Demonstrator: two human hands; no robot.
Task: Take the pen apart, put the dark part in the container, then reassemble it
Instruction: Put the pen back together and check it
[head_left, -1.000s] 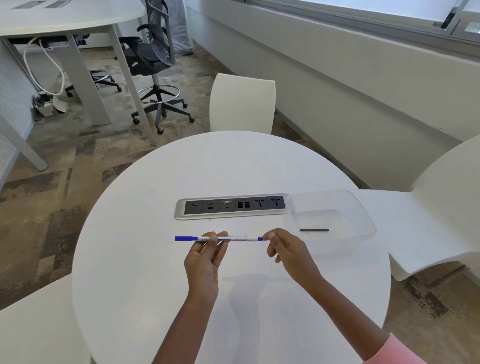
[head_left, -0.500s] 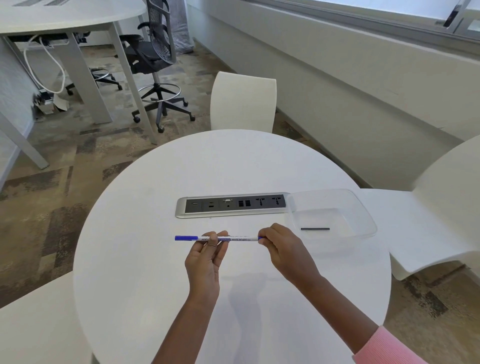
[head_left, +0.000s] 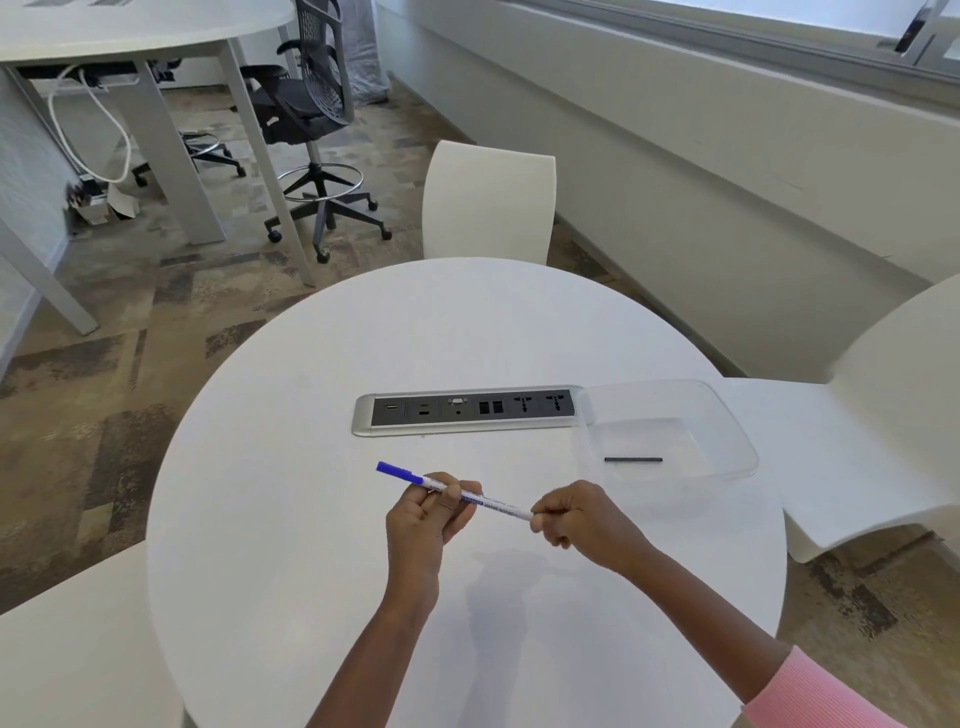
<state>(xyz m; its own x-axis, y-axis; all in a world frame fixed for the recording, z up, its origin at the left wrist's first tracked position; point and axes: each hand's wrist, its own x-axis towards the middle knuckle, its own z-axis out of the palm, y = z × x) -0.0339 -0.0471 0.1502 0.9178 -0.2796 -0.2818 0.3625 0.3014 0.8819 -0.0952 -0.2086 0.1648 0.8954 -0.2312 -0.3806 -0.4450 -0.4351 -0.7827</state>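
White pen (head_left: 470, 498), level a second ago, now tilts blue end toward upper left, frame centre; left hand (head_left: 423, 525) pinches barrel, right hand (head_left: 576, 519) curls over tail. Dark part (head_left: 632, 460) lies in container (head_left: 649, 385), right: probably reassembling.

A: Pen (head_left: 483, 501) attitude against a second ago?
B: It was level between the hands and is now slanted. The blue cap (head_left: 395, 470) sits raised beyond the left hand (head_left: 423, 519), and the other end has dropped towards the person.
A: Right hand (head_left: 582, 522)?
B: It has closed from a fingertip pinch to fingers curled over the pen's end.
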